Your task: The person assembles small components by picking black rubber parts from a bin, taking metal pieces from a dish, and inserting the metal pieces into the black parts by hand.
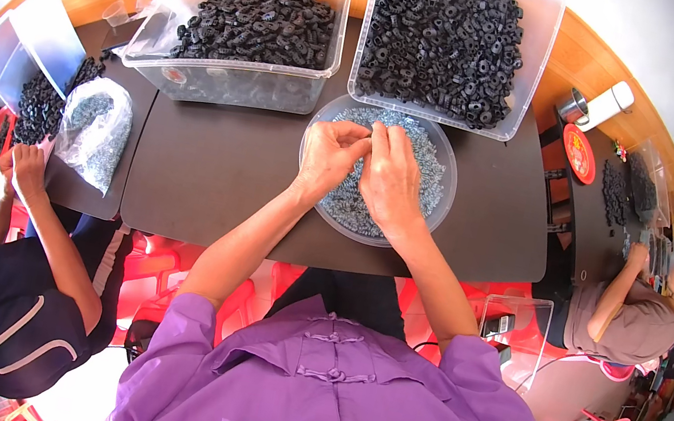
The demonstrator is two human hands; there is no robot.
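Note:
Over a round clear tub [444, 195] filled with small silvery-blue pieces [356, 205], my two hands meet, fingertips close together. My left hand [331, 155] is closed in a pinch. My right hand [393, 171] pinches too, its fingers bunched against the left ones. Whatever lies between the fingertips is hidden or too small to make out. Just beyond the tub stands a clear plastic bin [508, 133] of black ring-shaped parts [439, 39]. Left of it, another clear bin [223, 87] holds black parts [262, 21] of a longer shape.
The dark brown table [207, 179] runs under everything. At left, a co-worker's hands [24, 169] work beside a plastic bag [99, 128] of silvery pieces and a black heap [40, 104]. At right, another person [635, 308] sits at a table with a red plate [579, 154] and a metal cup [572, 105].

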